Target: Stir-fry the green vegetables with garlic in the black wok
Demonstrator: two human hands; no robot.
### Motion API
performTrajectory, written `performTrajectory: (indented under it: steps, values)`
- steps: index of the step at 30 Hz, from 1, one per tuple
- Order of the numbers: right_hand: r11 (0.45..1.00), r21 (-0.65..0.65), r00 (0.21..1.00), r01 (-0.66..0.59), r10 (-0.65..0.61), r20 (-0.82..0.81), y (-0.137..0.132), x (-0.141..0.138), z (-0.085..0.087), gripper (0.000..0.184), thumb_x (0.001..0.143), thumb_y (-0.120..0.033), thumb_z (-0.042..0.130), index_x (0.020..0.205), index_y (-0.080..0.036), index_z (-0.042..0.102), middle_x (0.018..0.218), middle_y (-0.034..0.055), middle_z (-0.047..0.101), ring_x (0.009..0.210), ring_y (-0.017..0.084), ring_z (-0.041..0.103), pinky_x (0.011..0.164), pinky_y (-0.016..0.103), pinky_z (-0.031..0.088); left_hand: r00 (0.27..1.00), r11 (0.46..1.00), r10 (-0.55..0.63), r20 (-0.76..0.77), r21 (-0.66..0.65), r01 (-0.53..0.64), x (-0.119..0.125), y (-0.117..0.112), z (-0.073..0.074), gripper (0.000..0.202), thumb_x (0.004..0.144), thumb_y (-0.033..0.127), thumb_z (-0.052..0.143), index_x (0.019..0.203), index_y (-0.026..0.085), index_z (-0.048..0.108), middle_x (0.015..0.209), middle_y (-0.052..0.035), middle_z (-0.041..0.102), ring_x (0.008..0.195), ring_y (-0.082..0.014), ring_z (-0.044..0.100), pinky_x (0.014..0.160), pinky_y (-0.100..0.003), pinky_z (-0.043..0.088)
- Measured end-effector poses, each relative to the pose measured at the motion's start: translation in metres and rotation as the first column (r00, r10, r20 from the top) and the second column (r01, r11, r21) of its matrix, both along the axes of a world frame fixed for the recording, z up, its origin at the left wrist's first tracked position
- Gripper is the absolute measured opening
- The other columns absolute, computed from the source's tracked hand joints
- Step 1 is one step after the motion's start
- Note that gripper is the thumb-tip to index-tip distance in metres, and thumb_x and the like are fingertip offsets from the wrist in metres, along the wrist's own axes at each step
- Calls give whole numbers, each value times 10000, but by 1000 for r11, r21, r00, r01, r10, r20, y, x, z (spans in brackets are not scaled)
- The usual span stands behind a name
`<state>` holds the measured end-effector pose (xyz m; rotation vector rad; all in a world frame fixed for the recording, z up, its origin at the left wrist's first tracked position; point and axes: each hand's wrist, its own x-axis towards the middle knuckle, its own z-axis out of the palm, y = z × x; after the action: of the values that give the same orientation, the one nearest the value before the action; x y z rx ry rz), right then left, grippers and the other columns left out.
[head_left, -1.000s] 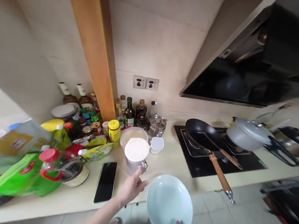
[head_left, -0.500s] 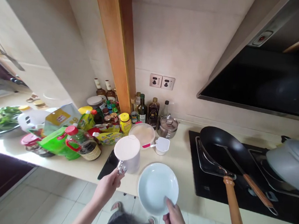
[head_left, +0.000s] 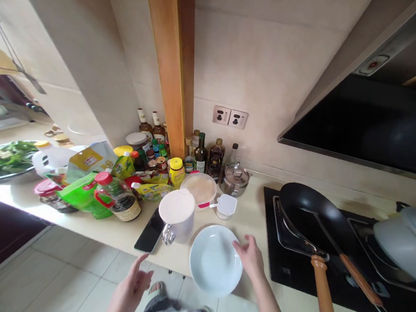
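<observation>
A white cup with a metal handle (head_left: 177, 212) stands on the counter; it resembles a flour sifter, but I cannot be certain. Below its handle is my left hand (head_left: 132, 283), off the cup, index finger stretched and the others loosely curled around nothing. A pale, shallow plate (head_left: 216, 261) sits at the counter's front edge, partly overhanging it. My right hand (head_left: 252, 259) is at the plate's right rim, thumb and fingers apart; whether a fingertip touches the rim I cannot tell. Behind the plate are a small white scoop-like container (head_left: 226, 205) and a round lidded tub (head_left: 199, 190).
A black phone (head_left: 150, 234) lies left of the cup. Bottles, jars and packets crowd the left, including a red-capped sauce bottle (head_left: 117, 197). To the right, a black pan (head_left: 307, 214) rests on the stove, its wooden handle (head_left: 323, 294) jutting past the front edge.
My left hand has let go of the cup's handle and dropped back. My right hand has moved from the plate's lower rim up to its right side, releasing its grip.
</observation>
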<state>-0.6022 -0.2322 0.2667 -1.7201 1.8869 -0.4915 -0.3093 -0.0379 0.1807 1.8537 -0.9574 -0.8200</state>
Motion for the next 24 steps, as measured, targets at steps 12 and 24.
performTrajectory:
  steps: [12,24]
  values:
    - [926,-373,937,51,-173,-302,-89,119,-17,860,657,-437,683,1384,-126,345,1183,211,489,1103,389,478,850,482,423,987,988,154,-53,26,-153,-16,31,-29,657,843,655,340,1351,239,343,630,35,590,588,-201,583,669,-329,465]
    - [978,-168,958,-121,159,238,-120,7,-8,659,603,-253,620,1252,-182,527,1387,106,491,1308,292,403,1078,417,339,997,993,80,-9,83,-79,-15,19,-22,563,865,581,337,1333,271,374,673,42,612,587,-182,588,628,-298,441]
